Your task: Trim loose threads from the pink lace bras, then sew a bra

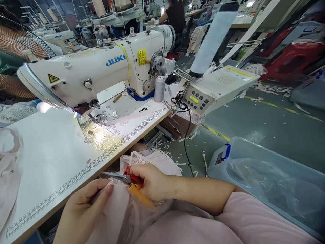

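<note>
My left hand pinches the edge of a pale pink fabric piece between thumb and fingers, low in front of the table. In my right hand is a pair of scissors with red and orange handles. Its blades point left and lie right at the fabric edge, close to my left fingertips. Whether the blades touch the cloth I cannot tell. More of the pale fabric drapes over my lap behind the right hand.
A white JUKI sewing machine stands on the table, which has a printed ruler edge. A control box and thread cone are at its right. A clear plastic bin sits on the floor; a fan is left. Another person sits behind.
</note>
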{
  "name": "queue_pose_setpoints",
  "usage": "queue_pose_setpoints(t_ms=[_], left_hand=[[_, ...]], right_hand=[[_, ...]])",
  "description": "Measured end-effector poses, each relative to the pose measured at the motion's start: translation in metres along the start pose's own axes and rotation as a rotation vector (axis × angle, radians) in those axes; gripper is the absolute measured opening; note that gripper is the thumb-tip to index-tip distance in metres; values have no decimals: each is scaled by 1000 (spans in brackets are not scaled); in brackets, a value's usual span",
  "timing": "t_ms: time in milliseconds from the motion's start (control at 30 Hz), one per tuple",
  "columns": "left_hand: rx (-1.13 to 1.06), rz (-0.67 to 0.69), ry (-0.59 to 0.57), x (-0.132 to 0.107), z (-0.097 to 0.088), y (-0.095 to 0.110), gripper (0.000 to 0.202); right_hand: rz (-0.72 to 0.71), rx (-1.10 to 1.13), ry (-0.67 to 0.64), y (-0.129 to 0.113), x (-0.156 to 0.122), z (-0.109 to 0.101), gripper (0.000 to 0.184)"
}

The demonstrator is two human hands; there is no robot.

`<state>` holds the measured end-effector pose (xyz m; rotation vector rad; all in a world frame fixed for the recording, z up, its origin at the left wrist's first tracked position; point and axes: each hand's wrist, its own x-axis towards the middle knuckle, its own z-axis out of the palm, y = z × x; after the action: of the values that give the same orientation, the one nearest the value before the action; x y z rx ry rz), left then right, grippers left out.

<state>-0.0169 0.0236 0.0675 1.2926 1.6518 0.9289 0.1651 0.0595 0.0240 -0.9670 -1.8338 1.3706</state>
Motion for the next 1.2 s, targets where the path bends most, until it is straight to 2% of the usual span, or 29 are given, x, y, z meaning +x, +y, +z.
queue_pose_setpoints(t_ms=[67,133,200,300,367,467,567,633,733,833,1033,1200], left_hand=[[-33,17,24,-3,2,6,25],[-119,-25,31,-5,5,11,26],[-224,-99,-21,-5,11,12,27],[-336,-160,-155,-2,23,5,24],[-383,-183,-239,1,33,-2,23],[-423,-237,-304,4,43,-11,26],[-400,-234,-319,7,47,-15,33],[-375,-189,-307,9,46,-16,34],[-318,-122,-258,9,45,-16,34],[-293,-113,-235,8,46,-16,36],[-325,-150,-218,5,47,-10,37],[-392,-236,-213,1,47,0,35]], right_hand=[[17,24,0,-3,-2,-1,20],[38,78,-2,-8,-5,-4,20],[75,137,-37,-13,-8,-12,22],[175,160,-207,-16,-9,-29,20],[189,42,-345,-14,-9,-43,23],[118,-264,-523,-8,-9,-62,34],[102,-450,-693,-3,-11,-73,37],[107,-518,-755,-2,-12,-77,39],[100,-625,-760,-5,-12,-79,42],[88,-748,-721,-12,-11,-80,46],[105,-795,-687,-21,-10,-81,50],[114,-789,-661,-21,-12,-80,52]])
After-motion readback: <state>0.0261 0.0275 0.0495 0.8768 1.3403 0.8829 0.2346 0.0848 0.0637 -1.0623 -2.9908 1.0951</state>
